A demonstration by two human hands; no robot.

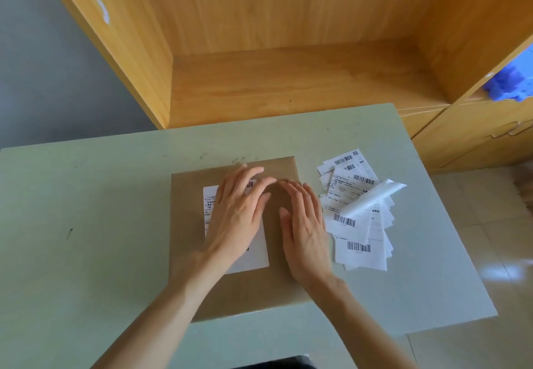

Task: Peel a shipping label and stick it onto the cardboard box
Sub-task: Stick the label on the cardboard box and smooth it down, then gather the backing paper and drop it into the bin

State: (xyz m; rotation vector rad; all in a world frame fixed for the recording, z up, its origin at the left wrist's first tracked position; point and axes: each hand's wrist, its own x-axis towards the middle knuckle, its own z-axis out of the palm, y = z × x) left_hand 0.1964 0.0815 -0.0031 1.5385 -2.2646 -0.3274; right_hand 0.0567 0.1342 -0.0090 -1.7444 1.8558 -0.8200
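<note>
Box: cardboard box sitting on the table.
Left hand: lying flat, fingers spread, pressing the label onto the box.
Right hand: lying flat and open on the box, gripping nothing.
Beside the box: spare labels lying piled.

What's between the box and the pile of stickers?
Nothing. In the head view, only a thin strip of bare table separates the box from the label pile. The right hand rests on the box edge there.

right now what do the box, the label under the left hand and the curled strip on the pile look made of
Box: plain brown cardboard, matte, by its dull even surface.
Label: white paper printed with black barcode and text, lying flat on the box.
Curled strip: probably glossy release backing, since it shines and bears no print.
</note>
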